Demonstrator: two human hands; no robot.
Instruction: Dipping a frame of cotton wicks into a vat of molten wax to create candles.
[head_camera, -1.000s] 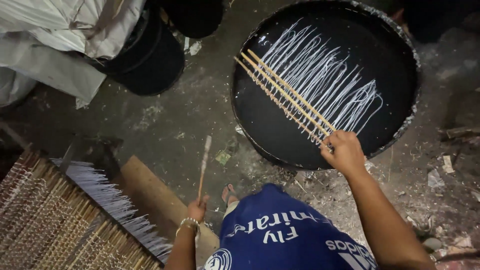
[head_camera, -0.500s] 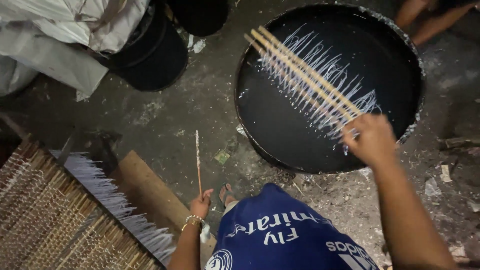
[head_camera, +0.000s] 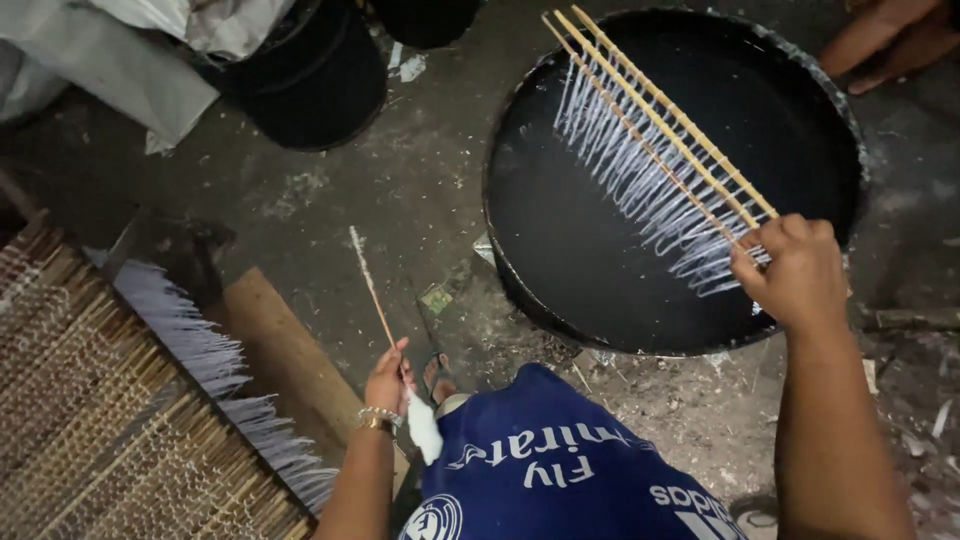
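My right hand (head_camera: 795, 270) grips the near ends of three thin bamboo sticks (head_camera: 660, 110) held side by side over a big round black tub (head_camera: 530, 270) of dark liquid. White strands (head_camera: 640, 170) hang from the sticks like a fringe and trail into the liquid. My left hand (head_camera: 387, 380) holds a single thin stick (head_camera: 367, 283) upright, its upper part coated white, and a white rag-like piece (head_camera: 425, 428) hangs below that hand. A bracelet sits on my left wrist.
At the left lies a rack of stacked bamboo sticks (head_camera: 90, 420) with white fringes (head_camera: 200, 350) sticking out, next to a wooden plank (head_camera: 285, 360). Black buckets (head_camera: 320, 80) and grey sheeting (head_camera: 110, 55) are at the top left. Another person's limb (head_camera: 885, 40) shows at the top right.
My right hand has swung the three sticks to the right and lifted them, so the white strands now hang off them. My left hand's stick has tilted leftwards.
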